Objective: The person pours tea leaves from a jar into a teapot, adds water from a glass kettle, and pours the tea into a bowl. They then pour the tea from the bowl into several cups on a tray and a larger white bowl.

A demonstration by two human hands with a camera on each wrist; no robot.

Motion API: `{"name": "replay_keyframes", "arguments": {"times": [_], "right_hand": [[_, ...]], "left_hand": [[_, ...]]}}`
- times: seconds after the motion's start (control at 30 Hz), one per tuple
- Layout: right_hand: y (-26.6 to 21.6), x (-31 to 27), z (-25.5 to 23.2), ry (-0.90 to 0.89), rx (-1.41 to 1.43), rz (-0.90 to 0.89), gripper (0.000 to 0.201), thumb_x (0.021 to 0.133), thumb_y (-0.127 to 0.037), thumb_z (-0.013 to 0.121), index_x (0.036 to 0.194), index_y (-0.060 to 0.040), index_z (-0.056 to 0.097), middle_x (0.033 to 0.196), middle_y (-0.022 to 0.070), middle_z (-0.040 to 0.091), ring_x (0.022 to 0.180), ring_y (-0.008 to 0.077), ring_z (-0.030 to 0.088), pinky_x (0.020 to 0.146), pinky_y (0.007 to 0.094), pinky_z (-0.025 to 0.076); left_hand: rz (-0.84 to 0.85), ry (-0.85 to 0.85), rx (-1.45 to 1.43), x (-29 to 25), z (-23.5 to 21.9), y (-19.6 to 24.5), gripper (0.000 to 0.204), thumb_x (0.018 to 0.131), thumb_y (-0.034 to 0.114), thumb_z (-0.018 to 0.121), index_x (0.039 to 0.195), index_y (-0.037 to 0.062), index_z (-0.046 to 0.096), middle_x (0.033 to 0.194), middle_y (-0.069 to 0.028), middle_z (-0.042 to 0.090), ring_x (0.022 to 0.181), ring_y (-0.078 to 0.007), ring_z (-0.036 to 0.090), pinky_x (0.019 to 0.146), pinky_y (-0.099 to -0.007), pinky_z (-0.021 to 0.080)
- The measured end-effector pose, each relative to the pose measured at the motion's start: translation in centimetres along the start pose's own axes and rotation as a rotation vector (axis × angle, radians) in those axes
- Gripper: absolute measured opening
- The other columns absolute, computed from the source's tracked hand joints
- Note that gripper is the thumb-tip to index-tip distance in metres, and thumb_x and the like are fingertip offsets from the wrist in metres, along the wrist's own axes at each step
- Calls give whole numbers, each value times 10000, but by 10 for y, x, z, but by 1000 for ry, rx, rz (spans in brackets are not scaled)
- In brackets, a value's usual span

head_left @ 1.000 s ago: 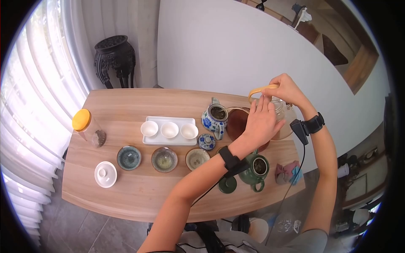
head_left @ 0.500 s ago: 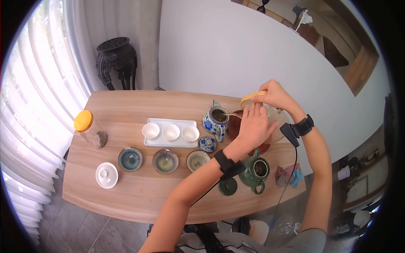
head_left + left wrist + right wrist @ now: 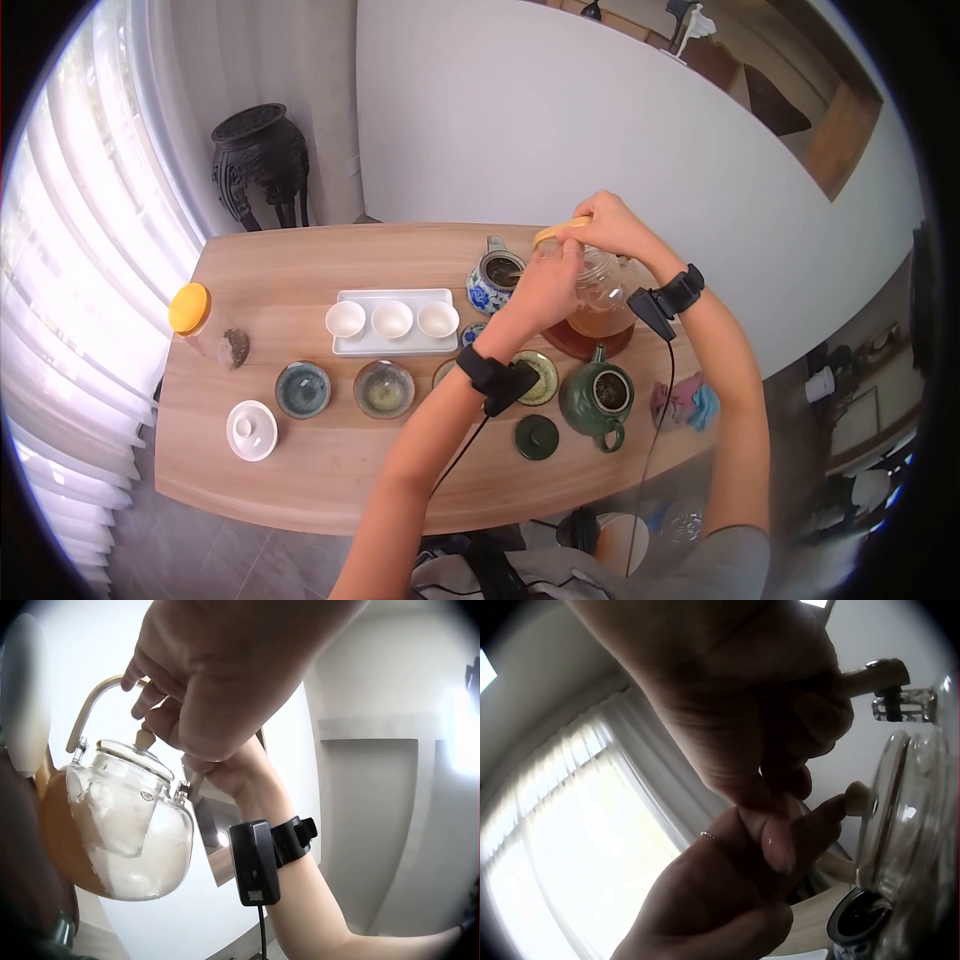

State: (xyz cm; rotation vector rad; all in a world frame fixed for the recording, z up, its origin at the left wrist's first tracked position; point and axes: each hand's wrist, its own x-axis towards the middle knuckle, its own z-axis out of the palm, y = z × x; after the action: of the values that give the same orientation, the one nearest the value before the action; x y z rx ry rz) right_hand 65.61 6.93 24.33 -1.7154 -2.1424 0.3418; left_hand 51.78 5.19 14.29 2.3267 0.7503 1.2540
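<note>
My right hand [image 3: 612,225] grips the yellow-brown handle [image 3: 548,235] of a glass teapot [image 3: 602,290]. Held in the air, the teapot [image 3: 120,825] is tilted, its amber liquid gathered on the spout side. With slightly bent fingers, my left hand [image 3: 545,292] touches the wooden lid knob [image 3: 145,737]; one fingertip meets the knob [image 3: 856,799] in the right wrist view. The blue-and-white teapot [image 3: 488,290] stands lidless to the left, beside my left hand. Whether liquid is flowing into it I cannot tell.
A white tray [image 3: 395,350] holds three white cups. Nearer stand bowls [image 3: 303,390], a white lidded cup [image 3: 251,431], a green teapot [image 3: 588,400] and its lid [image 3: 536,437]. A yellow-capped jar [image 3: 189,308] is at left, cloths [image 3: 686,402] at right.
Both hands and the glass teapot have moved left. My left hand's fingers, earlier extended, are now bent down at the lid. The head view has shifted, and a green bowl has come into sight.
</note>
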Motion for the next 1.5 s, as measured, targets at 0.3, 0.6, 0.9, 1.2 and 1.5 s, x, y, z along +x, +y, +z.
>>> {"name": "replay_keyframes", "arguments": {"times": [0.3, 0.6, 0.9, 1.2, 1.5], "right_hand": [[3, -7, 1, 25, 81, 41, 288, 734, -269, 727, 687, 11, 676, 504, 16, 526, 436, 72, 445, 401, 241, 344], [51, -29, 11, 140, 408, 150, 303, 711, -282, 774, 641, -10, 664, 510, -28, 473, 447, 63, 388, 418, 249, 284], [102, -65, 27, 377, 968, 270, 241, 786, -218, 735, 702, -27, 614, 541, -62, 412, 444, 31, 317, 414, 207, 222], [135, -70, 55, 568, 1042, 311, 245, 797, -198, 720, 661, -48, 581, 555, -54, 424, 447, 32, 314, 412, 215, 218], [143, -71, 65, 601, 1118, 347, 266, 814, -207, 695, 646, -53, 556, 551, -47, 418, 449, 40, 311, 411, 228, 216]], "left_hand": [[-161, -97, -42, -12, -48, -13, 300, 731, -104, 412, 1013, -10, 454, 903, -225, 605, 889, -427, 557, 768, -461, 449], [-296, 220, 118, -92, -181, 25, 179, 797, -92, 424, 939, 14, 401, 1188, -205, 577, 718, -297, 593, 681, -368, 461], [-353, 379, 164, -171, -212, 13, 130, 830, -64, 420, 877, 42, 362, 1163, -223, 594, 1087, -311, 561, 972, -361, 377], [-433, 313, 23, -192, -192, -4, 115, 860, -45, 427, 903, 45, 370, 1174, -215, 583, 1100, -274, 553, 964, -343, 377], [-378, 233, -71, -186, -180, -29, 155, 847, -71, 394, 933, 53, 358, 1188, -206, 552, 1169, -249, 494, 1018, -333, 326]]}}
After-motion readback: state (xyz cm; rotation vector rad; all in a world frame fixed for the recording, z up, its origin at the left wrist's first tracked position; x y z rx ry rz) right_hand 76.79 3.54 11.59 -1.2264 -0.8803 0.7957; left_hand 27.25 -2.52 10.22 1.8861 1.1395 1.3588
